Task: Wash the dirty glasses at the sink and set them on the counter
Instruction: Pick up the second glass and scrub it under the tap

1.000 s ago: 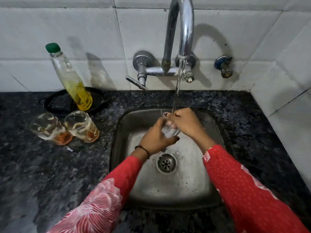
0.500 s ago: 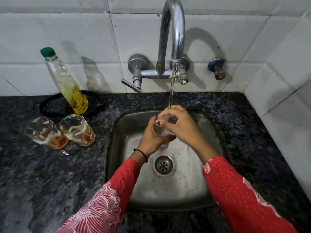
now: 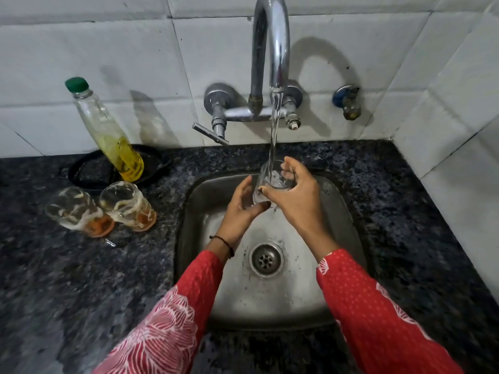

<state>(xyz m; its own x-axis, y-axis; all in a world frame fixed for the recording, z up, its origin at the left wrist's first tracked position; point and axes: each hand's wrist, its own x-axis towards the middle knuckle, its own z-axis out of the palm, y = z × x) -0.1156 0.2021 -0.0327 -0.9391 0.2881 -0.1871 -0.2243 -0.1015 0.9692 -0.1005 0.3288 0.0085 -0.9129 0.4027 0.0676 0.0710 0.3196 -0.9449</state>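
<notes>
Clear glass tumbler held upright over the steel sink, directly under the running stream of water from the chrome gooseneck tap. Cupped from below and from the side by the left hand, fingers curled against the base. Gripped round the wall by the right hand, thumb across the near side, fingers wrapped behind the rim. Water pouring into the open mouth; how full, impossible to tell.

On the speckled dark granite counter, left of the sink, two more dirty glasses, standing side by side and just touching. Both streaked inside with whitish froth, with an orange residue at the bottom.

Behind those, a tall clear bottle with a green cap, roughly the lower half filled with yellow liquid, standing on a shallow black dish. No label or readable writing on bottle, glasses or tap.

Round perforated metal drain in the middle of the wet, spotted basin. White glazed tiles on the wall behind and to the right, grey joints between. Small blue-handled valve on the wall right of the tap. Red sleeves with white floral print on both arms; thin black band at the left wrist.
</notes>
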